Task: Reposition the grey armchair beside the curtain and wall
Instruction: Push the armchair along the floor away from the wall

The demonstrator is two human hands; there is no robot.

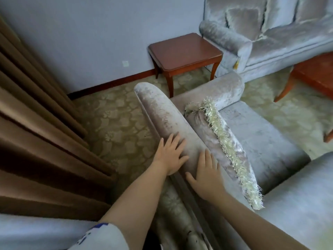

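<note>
The grey velvet armchair (261,134) fills the middle and right of the head view, seen from behind its backrest. A fringed grey cushion (221,141) leans against the inside of the back. My left hand (171,156) lies flat on the rounded top of the backrest, fingers spread. My right hand (205,175) presses flat on the same roll, a little nearer to me. The brown curtain (36,123) hangs at the left, and the pale wall (90,42) runs behind it. Patterned carpet shows between chair and curtain.
A small brown wooden side table (183,53) stands against the wall just beyond the armchair. A grey sofa (270,37) sits at the upper right. Another wooden table (317,74) shows at the right edge. A wall socket (125,63) sits low on the wall.
</note>
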